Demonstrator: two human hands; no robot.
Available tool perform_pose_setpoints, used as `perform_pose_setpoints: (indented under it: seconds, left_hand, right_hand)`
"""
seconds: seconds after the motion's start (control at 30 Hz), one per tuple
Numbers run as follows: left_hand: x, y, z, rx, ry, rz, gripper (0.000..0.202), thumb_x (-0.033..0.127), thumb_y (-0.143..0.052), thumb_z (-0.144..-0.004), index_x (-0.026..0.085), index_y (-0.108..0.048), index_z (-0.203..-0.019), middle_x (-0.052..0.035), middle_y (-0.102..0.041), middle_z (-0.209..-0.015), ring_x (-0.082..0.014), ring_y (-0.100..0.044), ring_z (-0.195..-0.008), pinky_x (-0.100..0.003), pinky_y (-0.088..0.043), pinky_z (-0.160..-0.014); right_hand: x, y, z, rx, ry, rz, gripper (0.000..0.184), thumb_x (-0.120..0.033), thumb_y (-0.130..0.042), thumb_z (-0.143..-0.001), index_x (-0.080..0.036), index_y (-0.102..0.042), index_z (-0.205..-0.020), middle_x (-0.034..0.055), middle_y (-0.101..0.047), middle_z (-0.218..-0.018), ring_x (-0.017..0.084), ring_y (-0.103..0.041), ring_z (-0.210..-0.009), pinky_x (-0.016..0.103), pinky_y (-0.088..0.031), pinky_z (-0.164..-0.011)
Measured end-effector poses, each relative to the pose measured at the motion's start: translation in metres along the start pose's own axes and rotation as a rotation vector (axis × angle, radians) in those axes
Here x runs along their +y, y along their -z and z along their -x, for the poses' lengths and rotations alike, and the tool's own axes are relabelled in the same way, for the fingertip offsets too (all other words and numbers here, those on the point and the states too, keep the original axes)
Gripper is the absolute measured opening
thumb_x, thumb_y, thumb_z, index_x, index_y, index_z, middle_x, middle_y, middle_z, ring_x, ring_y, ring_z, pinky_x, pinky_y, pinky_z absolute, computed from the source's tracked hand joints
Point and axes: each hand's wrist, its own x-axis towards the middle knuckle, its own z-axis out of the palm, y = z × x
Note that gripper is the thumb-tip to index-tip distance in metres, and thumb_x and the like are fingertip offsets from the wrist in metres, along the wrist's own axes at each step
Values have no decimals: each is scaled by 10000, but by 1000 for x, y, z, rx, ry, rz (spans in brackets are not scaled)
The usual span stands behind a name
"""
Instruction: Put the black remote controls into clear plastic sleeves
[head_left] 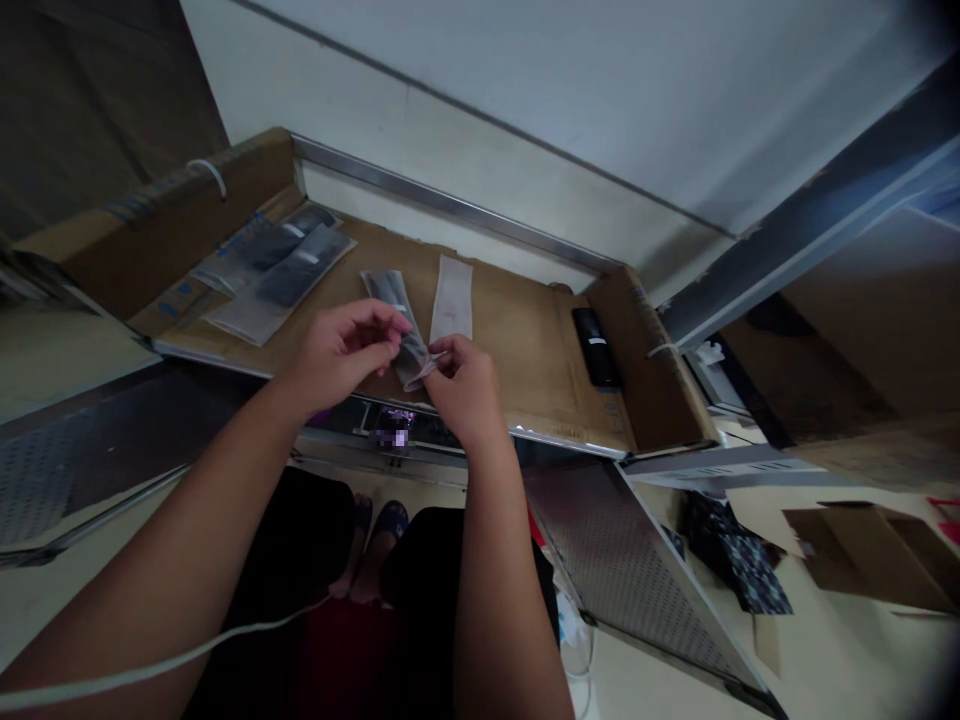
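My left hand (341,350) and my right hand (466,385) both pinch the near end of a long clear plastic pouch (397,310) with a dark item inside. The pouch stretches away from me over the cardboard-covered work surface (525,340). Fingers of both hands are closed on the pouch's lower edge. Just to the right of it an empty pale pouch (452,298) lies flat on the cardboard.
Several filled pouches (274,265) are piled at the back left of the cardboard. A black oblong device (596,345) lies at the right end. Cardboard walls flank both sides. My legs and sandalled feet (379,525) show below. A perforated metal panel (637,570) is lower right.
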Motion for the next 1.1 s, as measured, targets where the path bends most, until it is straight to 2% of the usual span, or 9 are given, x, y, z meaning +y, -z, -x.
perform_pose_setpoints:
  seconds: [0.07, 0.13, 0.23, 0.33, 0.53, 0.87, 1.1]
  left_hand:
    - [-8, 7, -3, 146, -42, -131, 143, 323, -711, -861, 232, -735, -968, -43, -714, -852, -174, -645, -676, -304, -557, -622]
    - [-15, 12, -6, 195, -75, -304, 156, 329, -678, -885, 246, -741, -1001, -47, -727, -913, -192, -659, -758, -319, -565, -700]
    - [-19, 14, -7, 104, -120, -538, 256, 305, -583, -925, 249, -748, -1114, -71, -722, -1100, -234, -677, -922, -376, -558, -862]
    - [-19, 12, -8, 20, -153, -641, 326, 270, -508, -945, 234, -742, -1168, -96, -698, -1199, -280, -660, -1082, -430, -513, -986]
    - [-21, 8, -8, 59, -126, -667, 233, 300, -548, -938, 230, -740, -1050, -79, -725, -1027, -270, -658, -986, -400, -518, -927]
    - [-23, 6, -8, 60, -139, -790, 230, 286, -542, -929, 219, -753, -992, -110, -709, -1099, -314, -629, -1037, -484, -482, -1001]
    - [-24, 6, -8, 45, -143, -817, 235, 279, -519, -948, 218, -737, -1010, -110, -707, -1119, -323, -620, -1052, -494, -470, -999]
  right_hand:
    - [-4, 8, 5, -41, 28, 125, 99, -217, -662, -832, -227, -674, -929, -11, -675, -730, 154, -583, -674, 293, -412, -667]
    - [-8, 17, 10, -74, 33, 221, 99, -208, -665, -828, -227, -681, -924, -15, -673, -724, 155, -567, -672, 302, -395, -680]
    - [-10, 27, 15, -115, 25, 284, 121, -193, -654, -822, -218, -687, -936, -18, -667, -720, 153, -559, -672, 303, -376, -677]
    - [-10, 35, 19, -150, 26, 314, 187, -161, -635, -803, -216, -692, -973, -14, -680, -746, 155, -561, -688, 300, -370, -676]
    - [-8, 47, 24, -199, -1, 331, 186, -149, -638, -783, -218, -685, -949, 0, -692, -794, 161, -578, -710, 298, -379, -668]
    - [-9, 54, 27, -201, 2, 322, 159, -129, -648, -770, -227, -671, -894, -3, -676, -757, 166, -581, -696, 305, -387, -656]
    - [-9, 53, 27, -223, -3, 369, 169, -141, -621, -769, -221, -663, -912, -3, -669, -767, 163, -571, -705, 306, -368, -649]
